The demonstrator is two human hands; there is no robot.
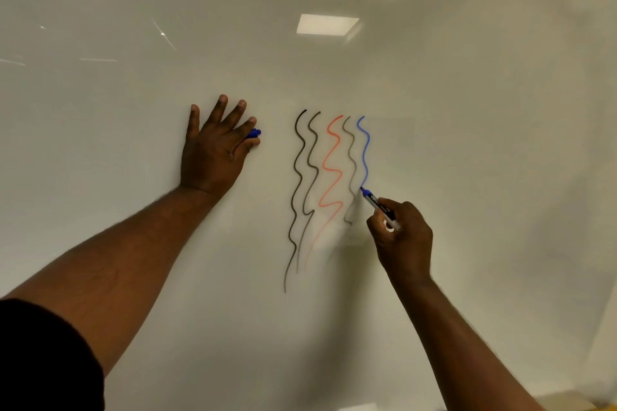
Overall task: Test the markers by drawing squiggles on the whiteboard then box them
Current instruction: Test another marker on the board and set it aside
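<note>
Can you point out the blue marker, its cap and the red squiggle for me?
blue marker (pixel 376 203): head view, on its white barrel.
blue cap (pixel 255 133): head view, on its exposed end.
red squiggle (pixel 331 170): head view, on its middle bend.

I see the blue marker (pixel 379 205) tilted, its tip on the whiteboard (pixel 467 143) at the bottom of the blue squiggle (pixel 366 150); the blue cap (pixel 255 133) is well left.

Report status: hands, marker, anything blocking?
Left hand flat on whiteboard, pinching blue cap. Right hand grips blue marker, tip at end of blue squiggle. Nothing blocking.
</note>
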